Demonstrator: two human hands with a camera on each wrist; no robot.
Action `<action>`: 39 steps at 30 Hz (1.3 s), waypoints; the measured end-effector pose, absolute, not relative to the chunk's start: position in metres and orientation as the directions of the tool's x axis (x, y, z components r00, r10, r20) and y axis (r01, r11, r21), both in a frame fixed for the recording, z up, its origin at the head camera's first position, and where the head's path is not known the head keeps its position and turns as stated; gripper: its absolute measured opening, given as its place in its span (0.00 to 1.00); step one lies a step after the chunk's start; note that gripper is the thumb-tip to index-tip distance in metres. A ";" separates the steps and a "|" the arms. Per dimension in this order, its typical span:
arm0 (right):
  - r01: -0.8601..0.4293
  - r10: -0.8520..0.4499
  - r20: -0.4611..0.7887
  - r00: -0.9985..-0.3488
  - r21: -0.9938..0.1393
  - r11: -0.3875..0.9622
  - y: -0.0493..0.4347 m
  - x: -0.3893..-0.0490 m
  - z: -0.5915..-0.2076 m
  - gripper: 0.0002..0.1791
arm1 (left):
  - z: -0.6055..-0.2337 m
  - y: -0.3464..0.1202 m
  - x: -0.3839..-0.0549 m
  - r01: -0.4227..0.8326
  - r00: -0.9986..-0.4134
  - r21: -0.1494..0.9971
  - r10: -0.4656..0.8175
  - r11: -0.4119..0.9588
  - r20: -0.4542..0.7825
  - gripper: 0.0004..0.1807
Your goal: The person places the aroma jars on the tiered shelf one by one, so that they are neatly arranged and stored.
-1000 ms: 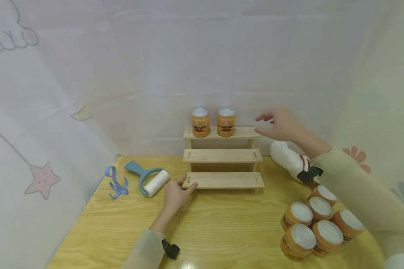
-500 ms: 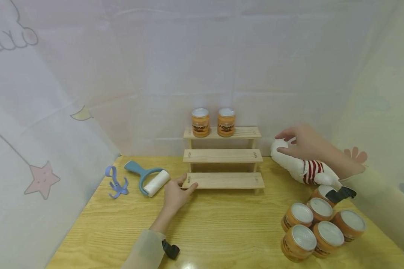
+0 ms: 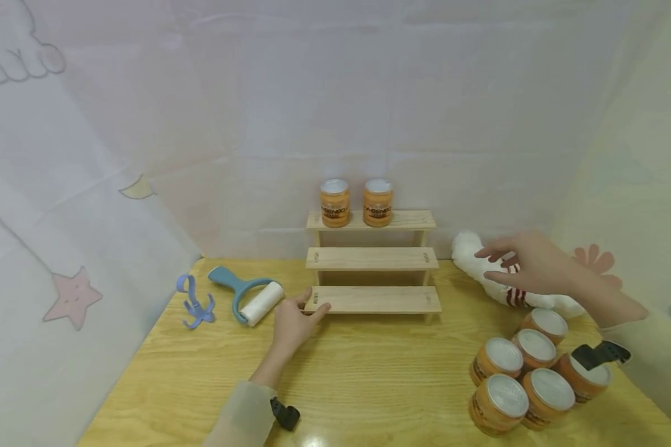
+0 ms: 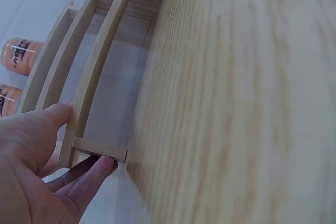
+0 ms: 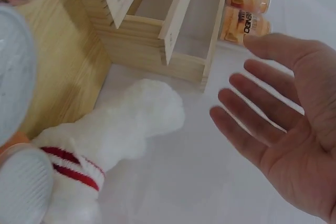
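A three-step wooden display shelf (image 3: 373,299) stands against the back cloth. Two orange cans with pale lids sit on its top step, a left can (image 3: 335,203) and a right can (image 3: 377,203). My left hand (image 3: 292,326) grips the left end of the bottom step; the left wrist view has its thumb on the plank and its fingers at the side support. Holding nothing, my right hand (image 3: 539,264) hovers over a white plush toy (image 3: 472,256) with a red-striped band, its fingers spread in the right wrist view. Several more orange cans (image 3: 506,397) cluster at the right front.
On the table (image 3: 358,385), a blue-handled roller (image 3: 251,298) with a white sleeve lies left of the shelf. Farther left is a blue hook-like piece (image 3: 197,307). A printed cloth (image 3: 291,105) hangs behind and at both sides.
My right hand has drawn away from the shelf's top step, moving right and down over the plush toy. My left hand stays on the bottom step, and the cans have not moved.
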State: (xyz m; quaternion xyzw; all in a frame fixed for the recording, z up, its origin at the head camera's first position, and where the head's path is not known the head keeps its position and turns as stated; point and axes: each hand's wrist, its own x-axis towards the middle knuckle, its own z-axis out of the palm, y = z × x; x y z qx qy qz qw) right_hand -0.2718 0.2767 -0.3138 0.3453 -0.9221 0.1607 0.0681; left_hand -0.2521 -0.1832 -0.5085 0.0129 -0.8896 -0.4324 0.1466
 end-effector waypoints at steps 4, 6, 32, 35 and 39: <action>-0.685 -0.676 0.151 -0.721 -0.304 0.662 0.290 -0.265 -0.327 0.16 | -0.508 -0.182 -0.252 0.104 -0.958 0.780 -0.148 0.618 0.245 0.38; -0.682 -0.702 0.085 -0.707 -0.345 0.645 0.296 -0.261 -0.332 0.16 | -0.509 -0.182 -0.252 0.104 -0.958 0.781 -0.149 0.616 0.245 0.38; -0.649 -0.815 -0.191 -0.547 -0.517 0.557 0.299 -0.232 -0.375 0.21 | -0.510 -0.180 -0.250 0.109 -0.957 0.774 -0.145 0.623 0.251 0.38; -0.659 -0.839 -0.182 -0.512 -0.544 0.520 0.298 -0.232 -0.376 0.22 | -0.510 -0.180 -0.251 0.108 -0.955 0.781 -0.156 0.615 0.254 0.38; -0.667 -0.853 -0.175 -0.491 -0.555 0.497 0.298 -0.232 -0.377 0.23 | -0.510 -0.179 -0.251 0.103 -0.953 0.784 -0.165 0.612 0.254 0.38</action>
